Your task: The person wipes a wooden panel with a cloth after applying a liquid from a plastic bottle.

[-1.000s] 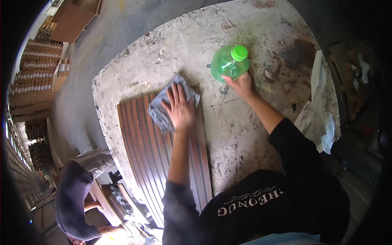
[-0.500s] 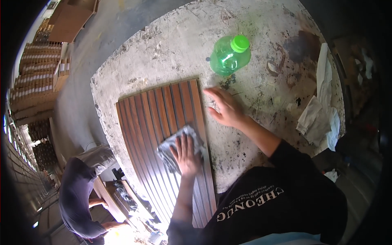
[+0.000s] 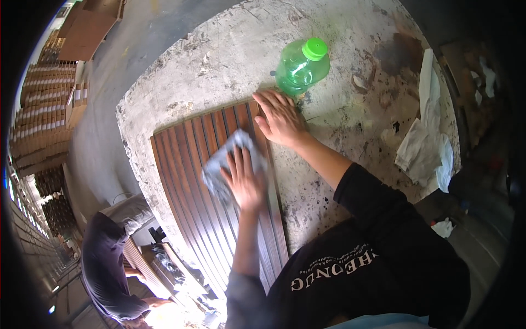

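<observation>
A dark reddish-brown slatted wood panel (image 3: pixel 184 164) lies flat on a stained white worktable (image 3: pixel 181 82), its grooves running away from me. My left hand (image 3: pixel 245 178) is flat with fingers spread, pressing a grey cloth (image 3: pixel 215 171) against the slats; motion blurs the cloth a little. At the panel's far right corner rests my right hand (image 3: pixel 281 117), palm down, its fingers stretched out over the edge. Just beyond those fingers stands a translucent green plastic bottle (image 3: pixel 298 70) with a bright green cap.
Crumpled white paper or cloth scraps (image 3: pixel 422 148) lie along the table's right side. To the lower left, another person (image 3: pixel 104 268) bends over a similar slatted panel (image 3: pixel 147 268). Stacked brown boards (image 3: pixel 44 104) stand across the floor at far left.
My left hand and the cloth have slid farther up the panel, away from me. My right hand has come down from the air beside the panel onto its far right corner.
</observation>
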Action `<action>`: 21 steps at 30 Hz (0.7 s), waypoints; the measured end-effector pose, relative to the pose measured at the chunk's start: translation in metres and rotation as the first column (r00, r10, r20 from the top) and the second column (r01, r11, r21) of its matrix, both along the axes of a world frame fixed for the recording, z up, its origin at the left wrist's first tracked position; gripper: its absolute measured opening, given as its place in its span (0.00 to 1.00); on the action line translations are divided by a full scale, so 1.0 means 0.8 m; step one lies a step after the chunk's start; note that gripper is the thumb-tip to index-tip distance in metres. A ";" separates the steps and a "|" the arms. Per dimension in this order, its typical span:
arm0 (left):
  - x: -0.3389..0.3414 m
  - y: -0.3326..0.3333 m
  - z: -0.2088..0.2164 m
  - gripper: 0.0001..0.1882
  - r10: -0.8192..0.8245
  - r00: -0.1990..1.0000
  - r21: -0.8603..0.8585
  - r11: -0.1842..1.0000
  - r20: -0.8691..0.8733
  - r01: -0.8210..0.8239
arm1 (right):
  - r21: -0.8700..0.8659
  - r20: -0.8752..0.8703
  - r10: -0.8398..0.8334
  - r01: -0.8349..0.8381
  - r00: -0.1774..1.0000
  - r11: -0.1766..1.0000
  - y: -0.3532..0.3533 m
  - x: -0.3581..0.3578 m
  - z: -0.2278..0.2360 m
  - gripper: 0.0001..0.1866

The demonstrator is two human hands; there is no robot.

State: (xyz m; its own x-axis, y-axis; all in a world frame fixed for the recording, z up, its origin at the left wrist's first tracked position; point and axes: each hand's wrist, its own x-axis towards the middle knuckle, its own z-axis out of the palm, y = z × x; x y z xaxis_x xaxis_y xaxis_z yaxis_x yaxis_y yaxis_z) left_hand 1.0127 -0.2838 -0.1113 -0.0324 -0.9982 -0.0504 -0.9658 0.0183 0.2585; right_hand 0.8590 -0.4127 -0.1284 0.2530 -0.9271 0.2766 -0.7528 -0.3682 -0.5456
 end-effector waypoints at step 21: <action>-0.007 -0.083 0.011 0.37 0.069 0.992 -0.057 0.996 0.107 -0.063 | -0.153 0.213 0.013 0.020 0.977 0.988 -0.004 0.019 -0.007 0.30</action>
State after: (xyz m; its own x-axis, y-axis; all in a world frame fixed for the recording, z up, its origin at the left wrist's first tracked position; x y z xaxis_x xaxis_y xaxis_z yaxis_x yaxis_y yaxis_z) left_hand 1.0075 -0.3504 -0.1022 0.0365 -0.9993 0.0031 -0.9877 -0.0356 0.1525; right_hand 0.8745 -0.4159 -0.1337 0.1694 -0.8704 0.4623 -0.6271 -0.4571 -0.6308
